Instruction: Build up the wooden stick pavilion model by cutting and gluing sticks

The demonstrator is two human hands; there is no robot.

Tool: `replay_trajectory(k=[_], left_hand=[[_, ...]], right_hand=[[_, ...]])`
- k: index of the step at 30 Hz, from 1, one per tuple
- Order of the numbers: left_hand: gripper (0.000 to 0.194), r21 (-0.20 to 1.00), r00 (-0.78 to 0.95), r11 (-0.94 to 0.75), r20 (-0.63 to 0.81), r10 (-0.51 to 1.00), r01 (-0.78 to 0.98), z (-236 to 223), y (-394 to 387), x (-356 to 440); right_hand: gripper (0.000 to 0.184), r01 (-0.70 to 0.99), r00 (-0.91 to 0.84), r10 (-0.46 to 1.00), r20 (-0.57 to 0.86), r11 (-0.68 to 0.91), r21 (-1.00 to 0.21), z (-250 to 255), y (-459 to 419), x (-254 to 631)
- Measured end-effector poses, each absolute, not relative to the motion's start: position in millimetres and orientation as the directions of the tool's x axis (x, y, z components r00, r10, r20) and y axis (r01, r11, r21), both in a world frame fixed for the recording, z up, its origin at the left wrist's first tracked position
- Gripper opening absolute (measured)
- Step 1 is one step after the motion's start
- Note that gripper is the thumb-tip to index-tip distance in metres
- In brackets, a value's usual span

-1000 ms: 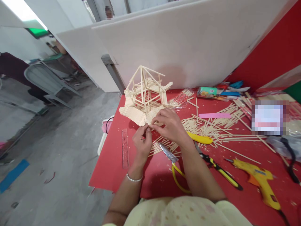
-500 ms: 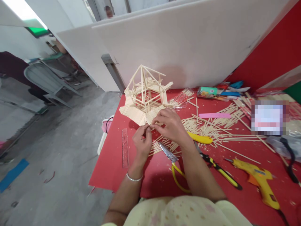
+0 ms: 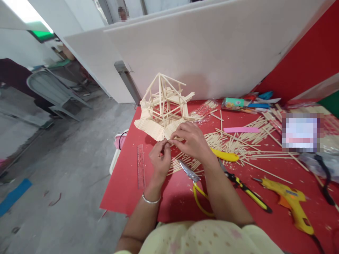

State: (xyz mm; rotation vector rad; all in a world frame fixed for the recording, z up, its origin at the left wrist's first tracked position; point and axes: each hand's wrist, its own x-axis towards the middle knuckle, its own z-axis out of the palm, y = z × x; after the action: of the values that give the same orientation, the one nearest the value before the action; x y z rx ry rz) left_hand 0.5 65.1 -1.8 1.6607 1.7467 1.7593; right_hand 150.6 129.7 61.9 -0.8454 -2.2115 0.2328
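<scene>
A model frame of pale wooden sticks (image 3: 162, 102) stands on the red table, with slatted panels (image 3: 149, 128) sloping out from its lower part. At the tip of its front panels, my left hand (image 3: 161, 155) is closed, thumb and forefinger pinched together. My right hand (image 3: 189, 139) meets it there, fingertips closed at the panel's front edge. Whatever lies between the fingertips is too small to make out. Below my right hand lie scissors (image 3: 194, 180) with yellow handles, beside short loose sticks (image 3: 182, 164). A clear ruler (image 3: 141, 165) lies left of my left hand.
Right of my arm lie a yellow-handled tool (image 3: 225, 155), black-and-yellow pliers (image 3: 246, 192) and a yellow glue gun (image 3: 288, 201). Loose sticks (image 3: 233, 143) and a pink strip (image 3: 241, 130) are spread behind them. A white board (image 3: 206, 49) rises at the table's back edge.
</scene>
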Motion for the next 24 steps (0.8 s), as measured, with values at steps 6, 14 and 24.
replay_trajectory(k=[6, 14, 24], left_hand=[[0.019, 0.772, -0.366, -0.302, 0.557, 0.745, 0.559, 0.8, 64.2, 1.5], [0.020, 0.766, -0.362, -0.303, 0.562, 0.744, 0.567, 1.8, 64.5, 0.8], [0.020, 0.772, -0.374, -0.305, 0.561, 0.738, 0.557, -0.6, 65.7, 0.6]], right_hand=[[0.011, 0.501, -0.503, 0.634, 0.588, 0.768, -0.399, 60.1, 130.4, 150.8], [0.013, 0.501, -0.518, 0.628, 0.581, 0.773, -0.390, 58.0, 131.3, 150.7], [0.014, 0.506, -0.543, 0.629, 0.556, 0.774, -0.381, 58.4, 131.2, 150.3]])
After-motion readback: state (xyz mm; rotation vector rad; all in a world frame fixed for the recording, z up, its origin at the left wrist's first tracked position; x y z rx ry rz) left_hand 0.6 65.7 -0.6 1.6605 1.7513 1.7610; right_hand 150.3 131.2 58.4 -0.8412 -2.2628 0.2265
